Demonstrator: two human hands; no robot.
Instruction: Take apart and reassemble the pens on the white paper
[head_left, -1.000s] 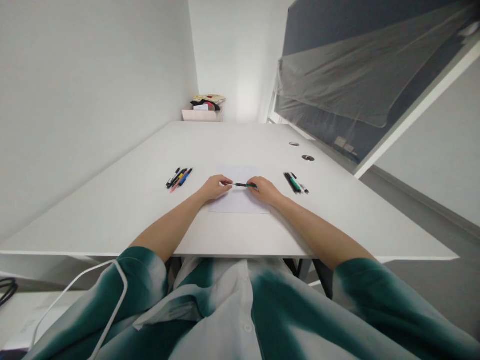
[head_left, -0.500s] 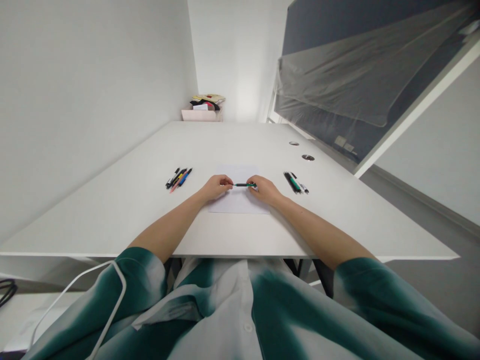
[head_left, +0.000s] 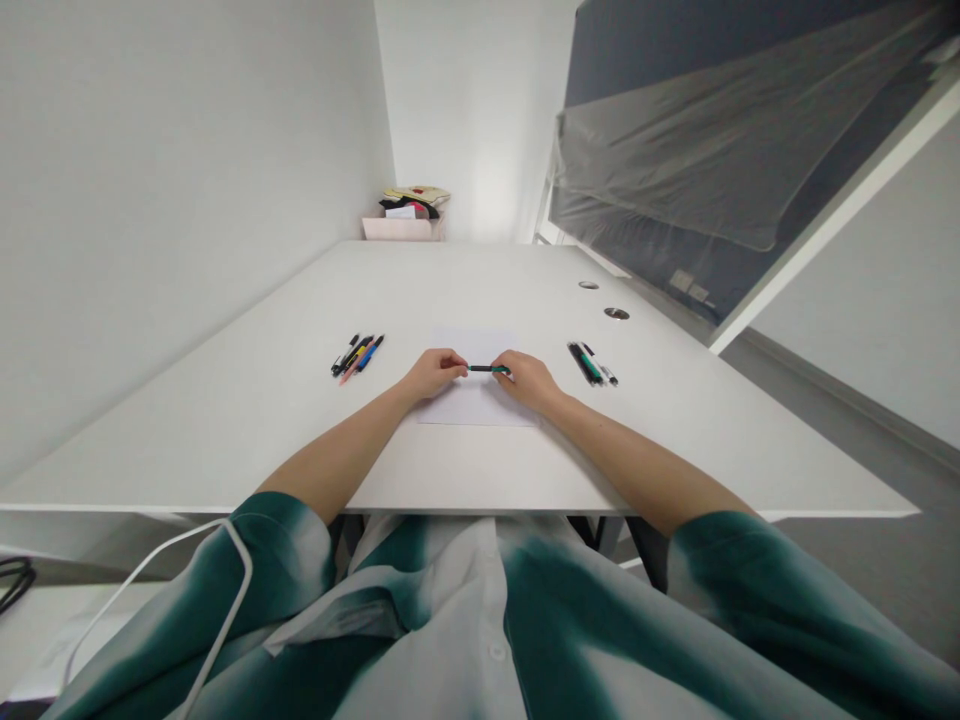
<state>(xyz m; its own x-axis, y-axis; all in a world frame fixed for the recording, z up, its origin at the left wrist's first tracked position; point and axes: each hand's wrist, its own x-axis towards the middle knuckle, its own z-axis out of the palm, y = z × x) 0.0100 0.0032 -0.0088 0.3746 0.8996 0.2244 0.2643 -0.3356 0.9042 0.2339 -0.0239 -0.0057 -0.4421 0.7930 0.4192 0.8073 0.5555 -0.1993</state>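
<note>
A black and green pen (head_left: 481,369) lies level between my two hands, above a white sheet of paper (head_left: 478,408) on the table. My left hand (head_left: 436,372) pinches the pen's left tip. The fingers of my right hand (head_left: 526,377) are closed round its green right end. Small details of the tip are hidden by the left fingertips. To the left rests a group of several pens (head_left: 358,356) in black, yellow, pink and blue. Another group of several pens (head_left: 592,364), black, green and clear, is to the right of my right hand.
The white table (head_left: 465,470) runs back to a pale box (head_left: 403,229) piled with items. Two round metal grommets (head_left: 616,314) are set in its right side. A plastic-covered dark panel (head_left: 675,170) stands at the right, and a white cable (head_left: 238,565) crosses my left sleeve.
My left fingers have moved slightly right onto the pen's tip, covering more of it. The right hand keeps its grip almost unmoved.
</note>
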